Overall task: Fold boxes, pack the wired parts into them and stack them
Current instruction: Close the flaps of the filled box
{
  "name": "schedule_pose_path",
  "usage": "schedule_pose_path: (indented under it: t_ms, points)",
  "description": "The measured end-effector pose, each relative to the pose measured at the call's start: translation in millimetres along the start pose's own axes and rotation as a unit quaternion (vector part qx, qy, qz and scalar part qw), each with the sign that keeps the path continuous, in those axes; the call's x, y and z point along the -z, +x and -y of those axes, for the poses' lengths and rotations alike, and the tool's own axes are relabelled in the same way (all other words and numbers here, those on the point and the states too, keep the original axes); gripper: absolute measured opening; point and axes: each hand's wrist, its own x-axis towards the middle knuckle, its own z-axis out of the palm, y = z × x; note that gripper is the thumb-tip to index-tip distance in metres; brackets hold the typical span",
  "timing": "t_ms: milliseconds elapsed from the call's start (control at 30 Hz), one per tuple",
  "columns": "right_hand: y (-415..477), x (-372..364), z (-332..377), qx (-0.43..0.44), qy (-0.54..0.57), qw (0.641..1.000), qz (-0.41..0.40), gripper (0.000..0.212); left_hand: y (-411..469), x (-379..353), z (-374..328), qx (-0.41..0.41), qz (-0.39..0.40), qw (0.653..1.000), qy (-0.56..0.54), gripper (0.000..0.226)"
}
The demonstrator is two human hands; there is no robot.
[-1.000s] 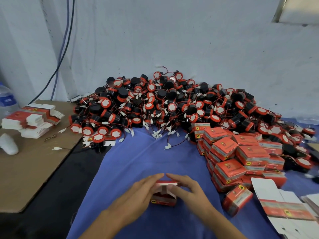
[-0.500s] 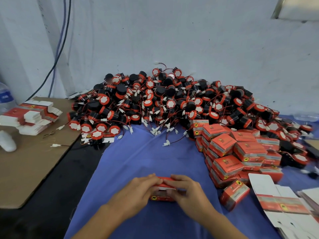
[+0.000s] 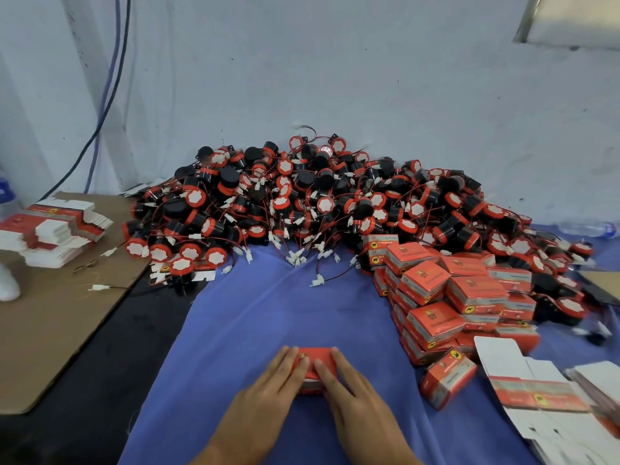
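On the blue cloth [image 3: 268, 313] of the tabletop, a closed red box [image 3: 316, 358] is pressed from above by the left hand [image 3: 268, 387] and the right hand [image 3: 352, 394]. Each grip is wide, with straight fingers laid flat on the lid. Behind the red box, wired parts [image 3: 318, 203] are heaped. Right of the red box, packed boxes [image 3: 453, 297] are stacked, with unfolded blanks [image 3: 536, 391] beside them.

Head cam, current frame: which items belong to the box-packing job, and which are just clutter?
Job:
- left hand and right hand, pressing flat on the red box
- pile of wired parts
- packed boxes, stacked
- flat box blanks at right
- second blank stack at left

Lying about:
- wall cables
- plastic bottle
- white object, unclear what
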Motion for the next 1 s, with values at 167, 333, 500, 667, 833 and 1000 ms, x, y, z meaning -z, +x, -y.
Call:
schedule_pose_path:
  t_ms: [167, 333, 500, 667, 833, 1000]
  points:
    - [7.0, -2.5, 6.5, -0.046, 0.089, 0.991, -0.092, 0.044, 3.5, -7.9, 5.8, -0.072, -0.099, 0.992, 0.025, 0.031]
    - [5.2, -10.0, 3.6, -0.024, 0.049, 0.99, -0.132, 0.05, 6.4, 2.6, 9.3, -0.044, -0.141, 0.988, -0.04, 0.012]
    - [7.5, -9.4, 3.7, 0.0, 0.021, 0.991, -0.133, 0.053, 2.3, -7.8, 1.8, -0.067, -0.174, 0.982, 0.01, 0.018]
    - [3.8, -13.5, 13.6, -0.092, 0.112, 0.978, -0.153, 0.054, 8.3, -9.2, -6.1, 0.153, -0.192, 0.936, -0.252, 0.018]
    - [38.5, -17.0, 17.9, -0.25, 0.171, 0.937, -0.176, 0.052, 54.1, -27.9, -5.3, 0.305, -0.183, 0.844, -0.402, 0.037]
    - [94.5, -6.2, -13.3, -0.31, 0.128, 0.942, -0.028, 0.073, 131.0, -45.5, 5.3, 0.274, -0.127, 0.883, -0.358, 0.038]
